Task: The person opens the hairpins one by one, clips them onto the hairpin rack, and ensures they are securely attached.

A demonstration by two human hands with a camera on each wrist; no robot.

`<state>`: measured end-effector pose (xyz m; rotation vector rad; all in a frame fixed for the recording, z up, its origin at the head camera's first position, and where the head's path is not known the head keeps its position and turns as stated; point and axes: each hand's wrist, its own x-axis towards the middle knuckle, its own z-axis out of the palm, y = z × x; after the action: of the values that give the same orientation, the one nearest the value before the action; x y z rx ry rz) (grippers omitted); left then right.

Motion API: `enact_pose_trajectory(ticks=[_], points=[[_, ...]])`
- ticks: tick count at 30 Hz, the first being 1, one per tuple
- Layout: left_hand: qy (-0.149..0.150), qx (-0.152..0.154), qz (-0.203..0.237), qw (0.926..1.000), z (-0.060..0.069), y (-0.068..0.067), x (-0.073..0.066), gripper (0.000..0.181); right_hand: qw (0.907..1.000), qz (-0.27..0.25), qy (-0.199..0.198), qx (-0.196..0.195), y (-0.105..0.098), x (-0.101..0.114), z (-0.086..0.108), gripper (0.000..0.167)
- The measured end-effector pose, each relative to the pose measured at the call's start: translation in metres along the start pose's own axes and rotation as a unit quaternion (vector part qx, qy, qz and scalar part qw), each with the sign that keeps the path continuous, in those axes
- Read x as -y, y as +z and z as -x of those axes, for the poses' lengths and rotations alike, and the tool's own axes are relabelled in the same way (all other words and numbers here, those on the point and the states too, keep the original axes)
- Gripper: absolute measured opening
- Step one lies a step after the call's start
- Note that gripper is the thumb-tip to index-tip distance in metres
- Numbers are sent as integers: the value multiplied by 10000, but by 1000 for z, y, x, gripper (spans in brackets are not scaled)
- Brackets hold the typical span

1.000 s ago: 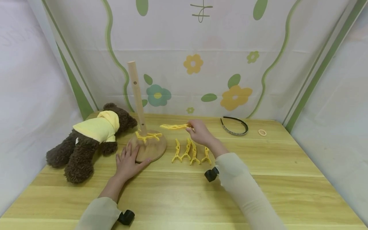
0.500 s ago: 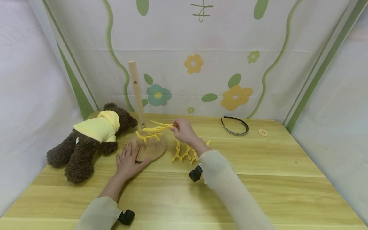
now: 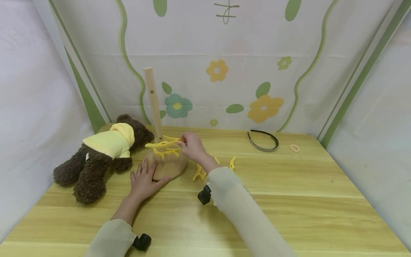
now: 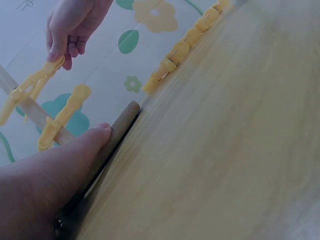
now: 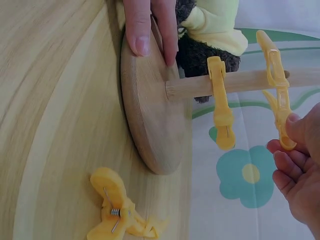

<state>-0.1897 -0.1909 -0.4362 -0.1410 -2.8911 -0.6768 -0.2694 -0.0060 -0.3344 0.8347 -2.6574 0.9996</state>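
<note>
Left of centre, the left hand [image 3: 144, 184] lay spread on the base [image 3: 172, 170], likely steadying it; the right hand [image 3: 194, 147] pinched a clip [image 5: 282, 100] near the post [image 3: 153, 103].

No text is legible; green strokes [image 3: 226, 11] mark the white curtain [image 3: 179, 39].

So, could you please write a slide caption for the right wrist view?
The right hand pinches a yellow clip at a wooden post; the left hand rests on the round base.
</note>
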Motion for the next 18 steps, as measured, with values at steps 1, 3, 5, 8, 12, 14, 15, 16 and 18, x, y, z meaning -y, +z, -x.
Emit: enact_pose_trajectory(ticks=[1, 3, 5, 8, 12, 14, 15, 16, 18], points=[[5, -6, 10, 10000, 0, 0, 0, 84, 10000, 56, 9, 6, 1, 2, -1, 17], [7, -20, 2, 10000, 0, 1, 0, 84, 9999, 154, 12, 3, 1, 5, -1, 16], [19, -49, 10, 10000, 0, 1, 0, 84, 9998, 195, 35, 31, 2, 8, -2, 16], [38, -76, 4, 10000, 0, 2, 1, 84, 9996, 263, 80, 80, 4, 12, -2, 15], [49, -77, -1, 10000, 0, 2, 0, 84, 9993, 289, 169, 140, 4, 15, -2, 17], [27, -64, 4, 10000, 0, 1, 0, 85, 9993, 253, 230, 164, 4, 15, -2, 20], [18, -54, 15, 10000, 0, 1, 0, 85, 9992, 235, 256, 179, 4, 15, -2, 21], [8, -46, 18, 10000, 0, 1, 0, 85, 9992, 217, 281, 198, 4, 15, -2, 23], [-18, -19, 20, 10000, 1, 0, 0, 86, 9991, 149, 331, 232, 4, 15, -2, 26]])
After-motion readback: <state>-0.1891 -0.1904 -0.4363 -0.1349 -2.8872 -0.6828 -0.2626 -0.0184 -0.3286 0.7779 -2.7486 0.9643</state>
